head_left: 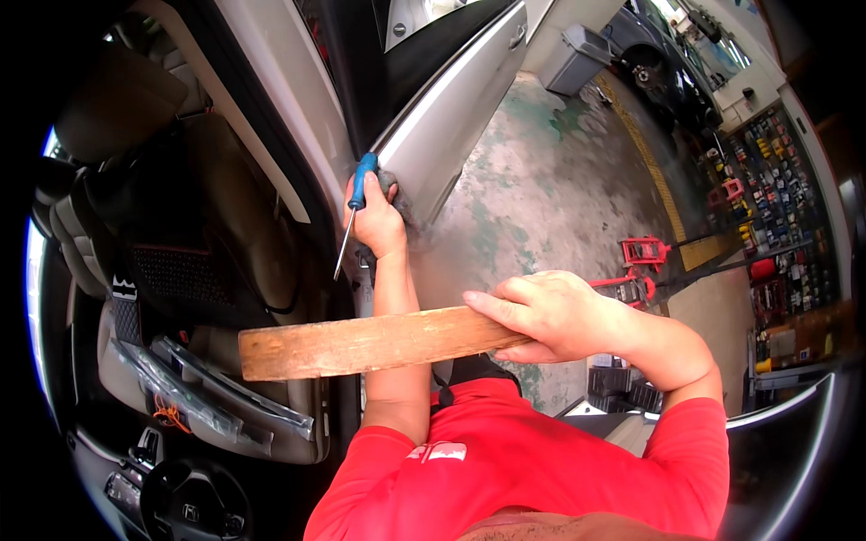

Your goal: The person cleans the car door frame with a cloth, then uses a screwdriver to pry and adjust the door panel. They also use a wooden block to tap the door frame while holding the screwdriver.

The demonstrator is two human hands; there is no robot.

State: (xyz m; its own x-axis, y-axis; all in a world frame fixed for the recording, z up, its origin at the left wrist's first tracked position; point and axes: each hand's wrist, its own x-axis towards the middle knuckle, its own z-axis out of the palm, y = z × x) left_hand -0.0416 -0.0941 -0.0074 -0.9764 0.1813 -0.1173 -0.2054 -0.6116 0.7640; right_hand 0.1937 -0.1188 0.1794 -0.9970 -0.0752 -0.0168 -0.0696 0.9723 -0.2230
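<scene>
My left hand (382, 227) is closed around the blue handle of a screwdriver (358, 189), its metal shaft slanting down toward the car's door opening. This hand is beside the door-side body pillar, close to the white car door (469, 104). Something dark grey and fuzzy, perhaps a cloth, shows beside the fingers; I cannot tell whether they hold it. In front of me, my right hand (564, 317) grips one end of a wooden block (361, 344), thumb on top. The block lies roughly level across the view, passing over my left forearm and hiding part of it.
At left, the car seat (307, 424) bears clear plastic-wrapped strips (203, 397) and an orange cord (169, 412), near the steering wheel (194, 505). A red floor jack (631, 287) stands on the stained floor. Beyond are a grey bin (575, 61), another car and crowded shelves (785, 180).
</scene>
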